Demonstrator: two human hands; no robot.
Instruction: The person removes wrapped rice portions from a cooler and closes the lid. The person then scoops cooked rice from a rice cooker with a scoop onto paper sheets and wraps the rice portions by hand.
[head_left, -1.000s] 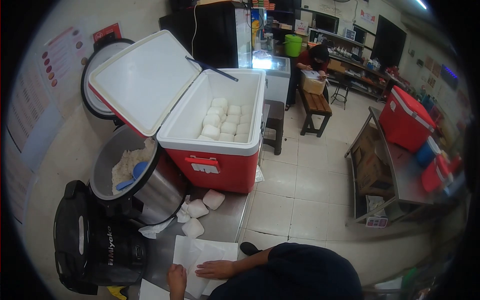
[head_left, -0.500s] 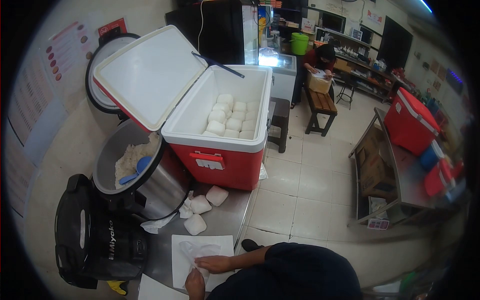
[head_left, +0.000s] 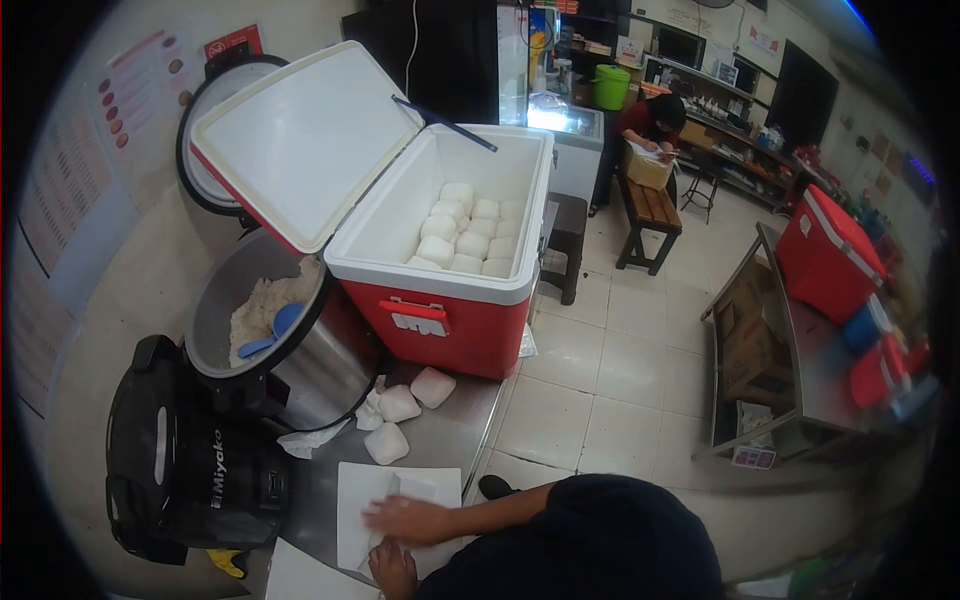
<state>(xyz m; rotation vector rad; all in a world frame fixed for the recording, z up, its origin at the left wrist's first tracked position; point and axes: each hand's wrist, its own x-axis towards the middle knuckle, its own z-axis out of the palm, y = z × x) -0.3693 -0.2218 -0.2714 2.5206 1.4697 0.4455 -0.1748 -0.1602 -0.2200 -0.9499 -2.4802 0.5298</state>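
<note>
My right hand (head_left: 408, 520) lies flat over a white paper sheet (head_left: 352, 490) on the steel table, its fingers stretched out and blurred by motion. Partly under it is a thin, translucent white wrapper (head_left: 425, 487). Just below, my left hand (head_left: 393, 568) rests on the sheet's lower part with its fingers laid on the paper; the fingertips show only in part. Beyond the sheet sit three white paper-wrapped bundles, the nearest bundle (head_left: 386, 444) apart from both hands.
A red cooler (head_left: 450, 340) with raised lid holds several white bundles. Beside it stand a pot of rice (head_left: 262, 300) with a blue scoop (head_left: 287, 320) and a black Miyako cooker lid (head_left: 190, 460). Another person (head_left: 650, 125) sits on a bench. More paper (head_left: 310, 580) lies at the table's near edge.
My right hand has moved left across the sheet, and its fingers are now spread flat. The translucent wrapper lies flatter. My left hand has shifted slightly right and its grip on the wrapper's edge looks loosened.
</note>
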